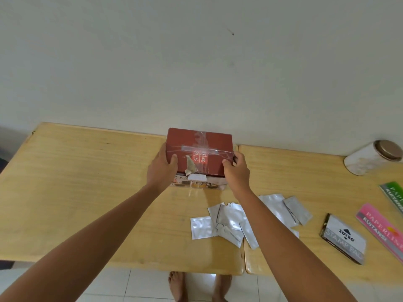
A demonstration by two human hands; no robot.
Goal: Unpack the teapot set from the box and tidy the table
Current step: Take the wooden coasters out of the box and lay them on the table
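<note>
A dark red cardboard box (199,147) with white characters and clear tape across its lid stands on the wooden table (87,192), near the far edge by the wall. Its lid is closed, so the contents are hidden. My left hand (162,168) grips the box's left side, thumb on the front face. On the right front corner, my right hand (236,171) holds the box with fingers curled round the edge. Both arms reach forward over the table.
Several silver foil sachets (231,219) lie scattered just in front and right of the box. Further right lie a Joyko stamp pad box (343,240), a pink receipt book (379,225) and a green one (392,195). A white jar (368,158) lies at the far right.
</note>
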